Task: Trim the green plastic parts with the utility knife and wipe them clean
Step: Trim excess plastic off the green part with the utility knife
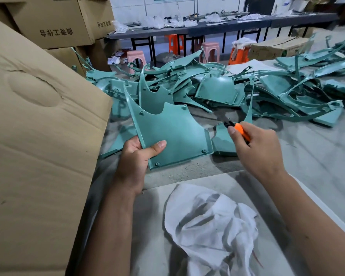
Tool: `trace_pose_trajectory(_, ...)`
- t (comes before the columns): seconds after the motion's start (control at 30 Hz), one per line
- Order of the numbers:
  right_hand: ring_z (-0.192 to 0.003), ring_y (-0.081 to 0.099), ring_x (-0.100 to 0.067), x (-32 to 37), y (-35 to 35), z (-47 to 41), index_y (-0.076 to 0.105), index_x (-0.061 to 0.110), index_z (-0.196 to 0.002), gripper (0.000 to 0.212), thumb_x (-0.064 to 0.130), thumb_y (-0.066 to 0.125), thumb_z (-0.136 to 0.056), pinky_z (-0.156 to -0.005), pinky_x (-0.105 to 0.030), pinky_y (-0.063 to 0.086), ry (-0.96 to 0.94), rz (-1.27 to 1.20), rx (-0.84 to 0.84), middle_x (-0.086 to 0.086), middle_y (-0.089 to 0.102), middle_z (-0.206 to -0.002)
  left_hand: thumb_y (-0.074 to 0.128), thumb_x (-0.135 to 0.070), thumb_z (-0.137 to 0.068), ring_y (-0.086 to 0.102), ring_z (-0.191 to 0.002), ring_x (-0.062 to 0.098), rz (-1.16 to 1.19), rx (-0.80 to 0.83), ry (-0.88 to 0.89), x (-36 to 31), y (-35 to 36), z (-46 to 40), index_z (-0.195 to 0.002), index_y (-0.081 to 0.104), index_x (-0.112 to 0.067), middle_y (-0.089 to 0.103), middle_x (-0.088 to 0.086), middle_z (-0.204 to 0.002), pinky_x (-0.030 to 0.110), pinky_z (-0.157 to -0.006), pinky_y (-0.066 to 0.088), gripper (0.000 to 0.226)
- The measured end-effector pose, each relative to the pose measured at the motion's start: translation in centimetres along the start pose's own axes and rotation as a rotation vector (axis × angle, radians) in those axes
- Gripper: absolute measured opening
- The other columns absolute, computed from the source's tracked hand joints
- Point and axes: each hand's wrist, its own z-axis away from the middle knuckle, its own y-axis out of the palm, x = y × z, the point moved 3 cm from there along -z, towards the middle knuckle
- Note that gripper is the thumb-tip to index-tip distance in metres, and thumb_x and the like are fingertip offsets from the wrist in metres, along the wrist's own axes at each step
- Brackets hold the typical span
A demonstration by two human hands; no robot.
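Note:
My left hand grips a flat green plastic panel by its lower left corner, thumb pressed on its face, and holds it up over the grey work surface. My right hand holds an orange utility knife, its dark tip pointing up-left, a short way right of the panel's right edge and apart from it. A crumpled white cloth lies on the surface in front of me, between my forearms.
A big heap of green plastic parts covers the surface beyond my hands. A large cardboard box stands close at my left, with more boxes behind it. Plastic stools and a long dark table stand at the back.

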Motion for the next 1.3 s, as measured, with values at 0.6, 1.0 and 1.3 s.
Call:
trace_pose_trajectory(0.6, -0.053, 0.051, -0.024, 2.6, 1.4, 0.9, 0.05, 0.014, -0.066, 0.05, 0.043, 0.048, -0.107, -0.052, -0.038, 0.04, 0.123, -0.182, 0.061, 0.001, 0.053, -0.055, 0.073, -0.015, -0.085, 0.073, -0.102, 0.009, -0.475, -0.01, 0.341, 1.5, 0.7, -0.8, -0.106, 0.075, -0.021, 0.077, -0.014, -0.105, 0.024, -0.089, 0.055, 0.022)
trace_pose_trajectory(1.0, -0.052, 0.045, -0.023, 1.9, 1.4, 1.0, 0.04, 0.018, -0.061, 0.053, 0.047, 0.05, -0.105, -0.05, -0.035, 0.03, 0.193, -0.076, 0.111, 0.003, 0.047, -0.052, 0.073, -0.014, -0.087, 0.072, -0.099, 0.005, -0.653, -0.009, 0.477, 1.0, 1.0, -0.4, -0.108, 0.074, -0.023, 0.076, -0.013, -0.104, 0.019, -0.085, 0.054, 0.023)
trace_pose_trajectory(1.3, -0.058, 0.051, -0.025, 0.6, 1.6, 1.0, 0.05, 0.018, -0.067, 0.051, 0.053, 0.048, -0.103, -0.053, -0.033, 0.03, 0.257, 0.304, 0.283, -0.002, 0.055, -0.062, 0.073, -0.01, -0.088, 0.072, -0.093, 0.001, -0.486, -0.193, 0.416, 0.2, 0.8, -0.3, -0.106, 0.073, -0.016, 0.076, -0.021, -0.094, 0.016, -0.081, 0.053, 0.019)
